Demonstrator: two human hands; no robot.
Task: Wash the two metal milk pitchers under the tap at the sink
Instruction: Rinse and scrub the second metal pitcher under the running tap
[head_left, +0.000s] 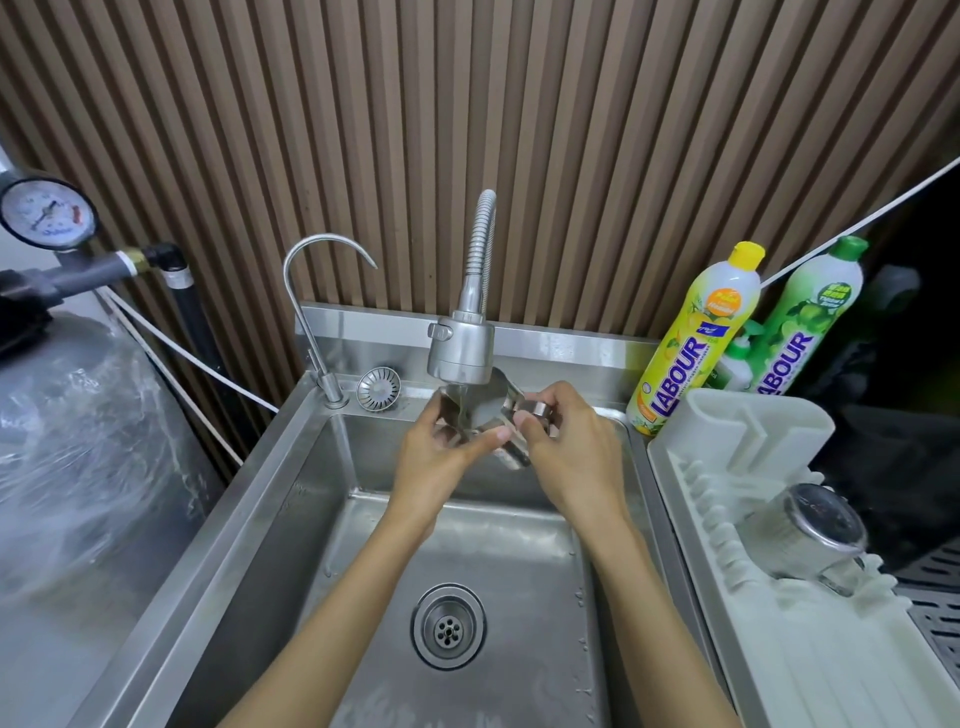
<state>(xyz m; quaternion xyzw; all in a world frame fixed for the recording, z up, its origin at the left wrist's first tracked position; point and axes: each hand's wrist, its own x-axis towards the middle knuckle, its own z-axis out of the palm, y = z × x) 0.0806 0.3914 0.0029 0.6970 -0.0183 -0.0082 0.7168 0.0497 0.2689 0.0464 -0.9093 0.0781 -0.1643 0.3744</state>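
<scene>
One pitcher (491, 411) is held tilted under the running tap (460, 348) near the back edge of the sink (280, 519). The left hand (434, 460) curls round its body and the right hand (569, 447) grips its handle. The other pitcher (810, 530) lies on the drying rack (779, 654) along the sink's right edge.

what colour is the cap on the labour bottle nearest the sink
Yellow cap, on the yellow-labelled Labour bottle; it shows best in the head view.
</scene>
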